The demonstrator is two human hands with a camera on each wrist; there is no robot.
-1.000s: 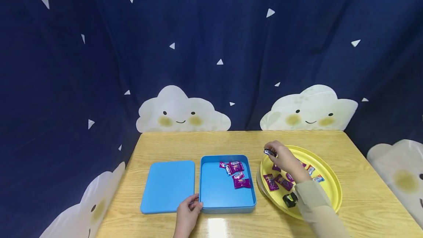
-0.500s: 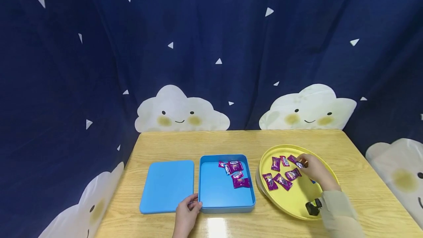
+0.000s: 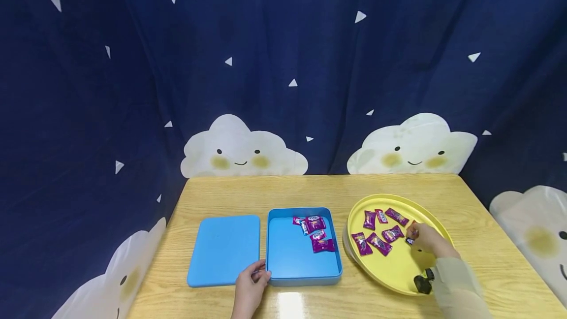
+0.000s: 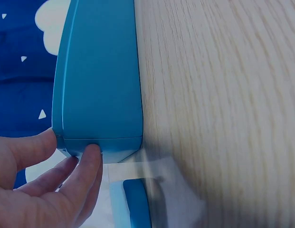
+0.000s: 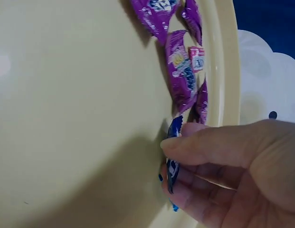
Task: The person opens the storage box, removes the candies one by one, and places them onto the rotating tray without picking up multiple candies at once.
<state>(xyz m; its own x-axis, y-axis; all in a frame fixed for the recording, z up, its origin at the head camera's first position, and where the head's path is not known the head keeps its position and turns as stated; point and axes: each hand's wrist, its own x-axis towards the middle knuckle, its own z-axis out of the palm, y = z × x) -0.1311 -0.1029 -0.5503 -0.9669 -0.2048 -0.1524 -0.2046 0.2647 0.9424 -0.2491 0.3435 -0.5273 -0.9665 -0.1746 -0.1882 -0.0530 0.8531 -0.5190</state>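
My left hand [image 3: 251, 284] is at the near left corner of an open blue box [image 3: 305, 274]. In the left wrist view its thumb and fingers pinch the box's corner [image 4: 102, 109]. Several purple and pink wrapped candies [image 3: 323, 245] and a blue one [image 3: 304, 227] lie inside. My right hand [image 3: 427, 241] is low over the right part of a round yellow tray [image 3: 390, 274]. In the right wrist view, thumb and fingers pinch a dark blue wrapped candy [image 5: 174, 166]; a bit of blue wrapper [image 5: 174, 206] shows below the fingers. Several purple candies [image 3: 378, 243] lie on the tray.
Left of the box lies a flat blue lid [image 3: 225, 250]. All of it stands on a wooden table [image 3: 248, 193], with a dark blue curtain [image 3: 266, 38] hanging behind its far edge. A black wrist device [image 3: 424, 282] sits at my right cuff.
My right hand has moved from the tray's far left rim to its right part, then a little nearer, still holding a dark wrapped candy. My left hand has stayed at the box corner.
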